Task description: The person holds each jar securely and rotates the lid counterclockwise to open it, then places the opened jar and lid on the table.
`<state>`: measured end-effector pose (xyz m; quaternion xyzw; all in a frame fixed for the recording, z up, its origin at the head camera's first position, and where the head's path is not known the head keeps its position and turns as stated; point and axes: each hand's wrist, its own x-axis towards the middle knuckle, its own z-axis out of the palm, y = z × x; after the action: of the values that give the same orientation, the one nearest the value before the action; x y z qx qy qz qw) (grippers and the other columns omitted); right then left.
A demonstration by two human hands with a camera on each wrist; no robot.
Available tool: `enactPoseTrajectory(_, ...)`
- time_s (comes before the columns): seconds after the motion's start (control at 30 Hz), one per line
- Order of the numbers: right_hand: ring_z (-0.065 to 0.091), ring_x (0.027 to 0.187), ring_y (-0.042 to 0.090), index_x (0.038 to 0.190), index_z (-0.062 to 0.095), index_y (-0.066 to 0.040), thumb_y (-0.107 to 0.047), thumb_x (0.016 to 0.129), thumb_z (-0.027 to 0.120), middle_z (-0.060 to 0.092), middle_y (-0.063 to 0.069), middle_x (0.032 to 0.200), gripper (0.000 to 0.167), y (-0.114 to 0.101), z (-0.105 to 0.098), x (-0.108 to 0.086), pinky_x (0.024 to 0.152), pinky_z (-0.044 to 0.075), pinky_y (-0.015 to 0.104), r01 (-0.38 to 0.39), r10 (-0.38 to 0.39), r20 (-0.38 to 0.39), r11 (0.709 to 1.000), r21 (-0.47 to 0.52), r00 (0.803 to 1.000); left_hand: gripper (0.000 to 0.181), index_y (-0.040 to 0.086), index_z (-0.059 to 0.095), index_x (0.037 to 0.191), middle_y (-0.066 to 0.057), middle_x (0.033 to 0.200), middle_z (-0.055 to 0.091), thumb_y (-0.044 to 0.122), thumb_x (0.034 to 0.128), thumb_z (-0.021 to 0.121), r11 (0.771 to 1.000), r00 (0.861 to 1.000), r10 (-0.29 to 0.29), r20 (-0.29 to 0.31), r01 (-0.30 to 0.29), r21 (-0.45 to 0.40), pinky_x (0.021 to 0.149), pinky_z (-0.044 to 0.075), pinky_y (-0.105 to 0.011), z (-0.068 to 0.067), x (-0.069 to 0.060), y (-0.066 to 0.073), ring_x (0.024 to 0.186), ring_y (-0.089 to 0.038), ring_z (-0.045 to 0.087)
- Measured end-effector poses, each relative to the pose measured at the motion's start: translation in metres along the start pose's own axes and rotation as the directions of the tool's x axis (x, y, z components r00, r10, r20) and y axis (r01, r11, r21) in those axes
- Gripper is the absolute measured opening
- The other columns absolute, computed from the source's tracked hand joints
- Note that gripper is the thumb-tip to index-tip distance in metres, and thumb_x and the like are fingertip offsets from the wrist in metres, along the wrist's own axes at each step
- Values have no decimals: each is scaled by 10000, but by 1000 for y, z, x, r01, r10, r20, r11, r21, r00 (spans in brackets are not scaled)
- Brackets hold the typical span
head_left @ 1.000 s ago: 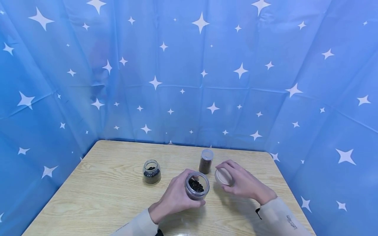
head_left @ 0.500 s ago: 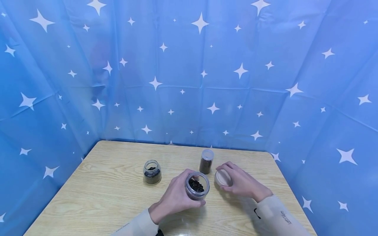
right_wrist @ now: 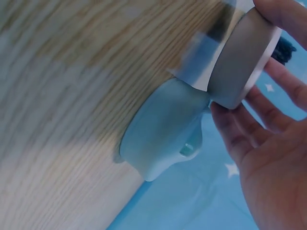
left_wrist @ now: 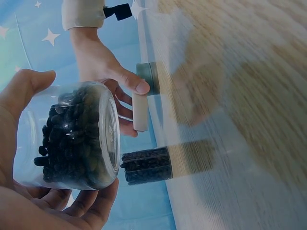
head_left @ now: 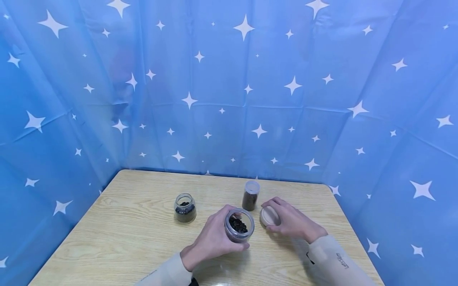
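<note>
My left hand (head_left: 216, 234) grips a clear glass jar (left_wrist: 72, 136) partly filled with dark beans (head_left: 237, 225), its open mouth facing up toward the head camera. In the left wrist view the thumb and fingers wrap the jar's sides, and its base is off the table. A pale round lid (right_wrist: 242, 60) is pinched between the thumb and fingers of my right hand (head_left: 291, 220). The lid (head_left: 269, 216) is to the right of the jar and apart from it. In the left wrist view a gap shows between lid and tabletop.
A small open glass jar (head_left: 185, 208) of dark beans stands at left. A taller clear container (head_left: 250, 196) with dark contents stands behind the held jar. The right wrist view shows a light blue object (right_wrist: 165, 127) on the wooden table (head_left: 118, 230); a starry curtain (head_left: 229, 79) hangs behind.
My right hand has shifted slightly left with the lid, and the lid appears a little lower. My left hand and its jar have barely moved.
</note>
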<state>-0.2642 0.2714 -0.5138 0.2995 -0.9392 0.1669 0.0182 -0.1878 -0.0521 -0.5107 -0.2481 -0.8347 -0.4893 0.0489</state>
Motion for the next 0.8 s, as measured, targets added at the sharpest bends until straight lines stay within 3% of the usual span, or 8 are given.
enactPoseTrajectory(0.17,738,1293,323,1507,709,-166,-338,887,1023,724,62,1460,716,1,2,1,1045,670,588,-8,8,16,1000,1,1000,875,243,648,1472,157,1383,766,350,734,1107,1000,1000,-1,0,1,4,1127,629,-355,1,1,-1,1240,-71,751)
enactPoseTrajectory(0.53,750,1290,340,1503,716,-152,-351,875,1035,729,87,1474,731,4,6,2,1043,681,601,-41,40,48,999,8,998,846,245,651,1458,109,1368,784,368,753,1102,1000,1000,4,-3,-4,4,1115,636,-365,0,1,-2,1241,-118,767)
enactPoseTrajectory(0.8,761,1244,325,1481,733,-128,-356,866,1041,750,109,1454,723,3,7,3,999,698,551,-5,6,39,1000,-12,999,870,184,653,1473,74,1380,791,363,750,1103,1000,1000,4,-6,-4,11,1113,638,-371,-1,1,-3,1241,-128,770)
